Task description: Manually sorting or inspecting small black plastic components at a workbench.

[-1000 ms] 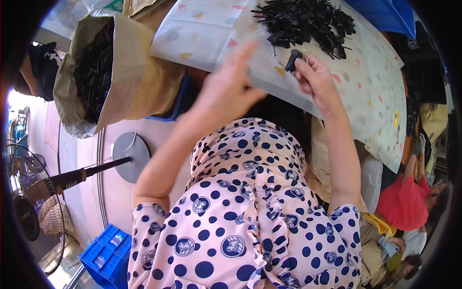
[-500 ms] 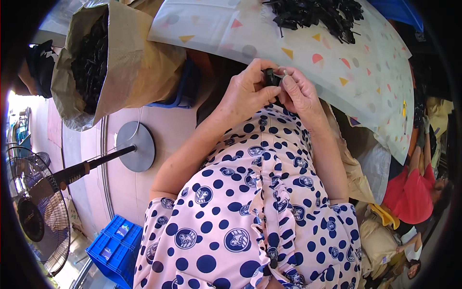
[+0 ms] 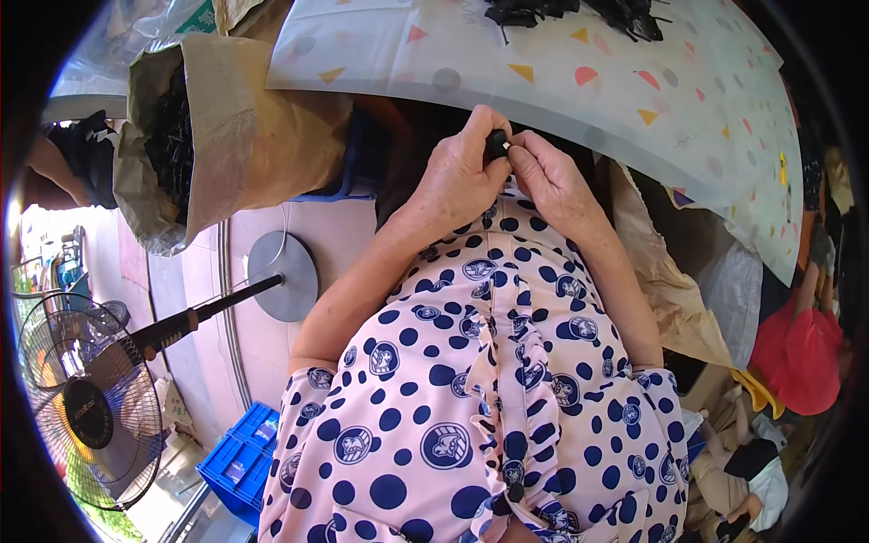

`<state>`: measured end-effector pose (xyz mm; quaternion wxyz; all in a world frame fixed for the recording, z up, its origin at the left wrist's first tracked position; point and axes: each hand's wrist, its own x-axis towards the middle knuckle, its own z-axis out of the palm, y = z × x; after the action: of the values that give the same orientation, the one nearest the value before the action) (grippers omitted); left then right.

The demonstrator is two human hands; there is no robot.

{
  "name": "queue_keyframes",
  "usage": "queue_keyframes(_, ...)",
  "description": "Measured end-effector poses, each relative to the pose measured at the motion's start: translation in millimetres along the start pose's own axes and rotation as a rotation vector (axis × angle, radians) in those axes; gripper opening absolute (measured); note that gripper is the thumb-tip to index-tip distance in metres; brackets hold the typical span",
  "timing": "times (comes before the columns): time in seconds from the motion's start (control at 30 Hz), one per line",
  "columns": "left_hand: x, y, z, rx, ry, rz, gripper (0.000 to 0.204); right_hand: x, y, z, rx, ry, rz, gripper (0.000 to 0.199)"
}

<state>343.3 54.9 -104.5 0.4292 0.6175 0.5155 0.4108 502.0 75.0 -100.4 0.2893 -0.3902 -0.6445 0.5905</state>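
Observation:
Just off the near edge of the table, my two hands meet in front of my body. My left hand (image 3: 457, 172) is closed, pinching a small black part (image 3: 495, 146) between thumb and fingers. Beside it, my right hand (image 3: 556, 181) is closed too, its thumb and forefinger pinching a tiny whitish piece (image 3: 507, 145) against the black part's end. The fingers cover much of both pieces, so their exact kind does not show. On the table lies a pile of similar black pieces (image 3: 629, 16), some with thin tails.
A patterned white cloth covers the table (image 3: 434, 50). To the left stands a paper sack (image 3: 258, 127) full of black pieces, with a standing fan (image 3: 90, 412) and blue crate (image 3: 237, 466) below. Brown paper (image 3: 674, 290) hangs at right, near a person in red (image 3: 801, 362).
My hands have drawn closer together around the black part, and the right fingers now sit lower. The view has shifted, so the pile sits nearer the upper edge.

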Motion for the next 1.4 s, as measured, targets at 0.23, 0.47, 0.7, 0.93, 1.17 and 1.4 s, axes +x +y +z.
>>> queue_keyframes(0.23,1,15,0,0.335,0.065,0.065,0.026,2,11,9,-0.031,0.086,-0.060,0.020)
queue_keyframes(0.47,4,17,5,0.213,0.105,0.060,0.027,2,14,7,0.114,0.171,-0.106,0.022)
queue_keyframes(0.7,1,15,-16,-0.955,-0.016,-0.194,0.033,3,6,-1,0.332,0.153,0.029,0.024)
queue_keyframes(0.93,-5,12,-20,-0.972,-0.168,-0.301,0.040,9,0,-6,0.629,0.051,0.039,0.030)
queue_keyframes(1.17,-8,8,-21,-1.023,-0.357,-0.240,0.041,11,1,-14,0.673,-0.105,0.222,0.040)
queue_keyframes(1.4,-7,6,-14,-0.619,-0.249,-0.097,0.039,15,-2,-9,0.440,-0.004,0.077,0.030)
